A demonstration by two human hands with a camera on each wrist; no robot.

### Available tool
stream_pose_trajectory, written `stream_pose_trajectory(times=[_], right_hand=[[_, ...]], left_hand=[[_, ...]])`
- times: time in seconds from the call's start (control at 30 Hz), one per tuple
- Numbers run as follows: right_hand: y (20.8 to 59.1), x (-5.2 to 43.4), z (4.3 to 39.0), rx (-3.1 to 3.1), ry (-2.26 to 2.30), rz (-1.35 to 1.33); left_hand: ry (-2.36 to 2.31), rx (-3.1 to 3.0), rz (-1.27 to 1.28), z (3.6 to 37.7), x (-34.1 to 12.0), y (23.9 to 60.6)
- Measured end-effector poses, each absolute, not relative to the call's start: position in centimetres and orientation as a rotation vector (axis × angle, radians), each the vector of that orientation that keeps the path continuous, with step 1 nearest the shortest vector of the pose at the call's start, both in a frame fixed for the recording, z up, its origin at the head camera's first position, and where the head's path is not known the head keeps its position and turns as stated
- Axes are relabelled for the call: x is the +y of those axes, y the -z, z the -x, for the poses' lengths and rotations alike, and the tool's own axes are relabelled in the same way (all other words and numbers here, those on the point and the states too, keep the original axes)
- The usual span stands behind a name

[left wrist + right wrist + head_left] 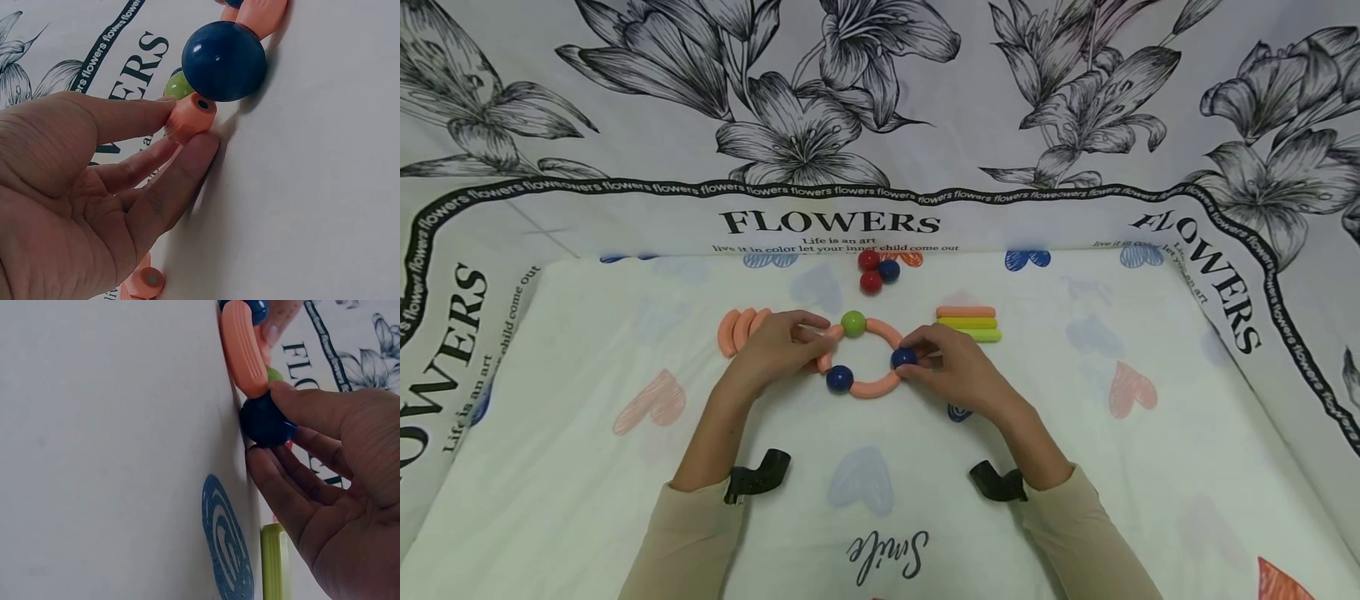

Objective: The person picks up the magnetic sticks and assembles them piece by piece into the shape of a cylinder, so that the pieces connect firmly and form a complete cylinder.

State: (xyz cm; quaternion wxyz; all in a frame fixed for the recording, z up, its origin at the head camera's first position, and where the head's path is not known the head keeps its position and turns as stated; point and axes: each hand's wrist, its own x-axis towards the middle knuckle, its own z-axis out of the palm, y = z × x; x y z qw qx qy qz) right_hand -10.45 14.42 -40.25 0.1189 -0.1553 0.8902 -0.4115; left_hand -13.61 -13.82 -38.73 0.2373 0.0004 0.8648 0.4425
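Observation:
Curved orange rods and balls form a ring on the white cloth. My left hand pinches a curved orange rod on the ring's left side. The rod's end, with a dark round inset, faces the lower-left blue ball; whether they touch I cannot tell. At the ring's top sits a green ball. My right hand pinches the right blue ball between thumb and fingers. Against that ball lies the end of the lower curved orange rod. Another orange rod arcs at the upper right.
Several spare curved orange rods lie left, partly behind my left hand. Straight rods, orange, yellow and light green, lie right. Two red balls and a blue ball cluster at the back, before the flower-printed cloth.

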Motion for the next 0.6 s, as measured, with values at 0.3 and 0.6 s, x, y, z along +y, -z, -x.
stream_pose_trajectory(times=[0.3,0.6], right_hand=[[40.72,14.39,10.69,2.617,1.206,0.483],[40.5,13.97,10.43,2.657,1.212,0.468]], left_hand=[[-1.268,2.347,-0.033,13.37,-13.69,39.05],[-1.173,2.351,-0.014,13.05,-13.74,38.28]])
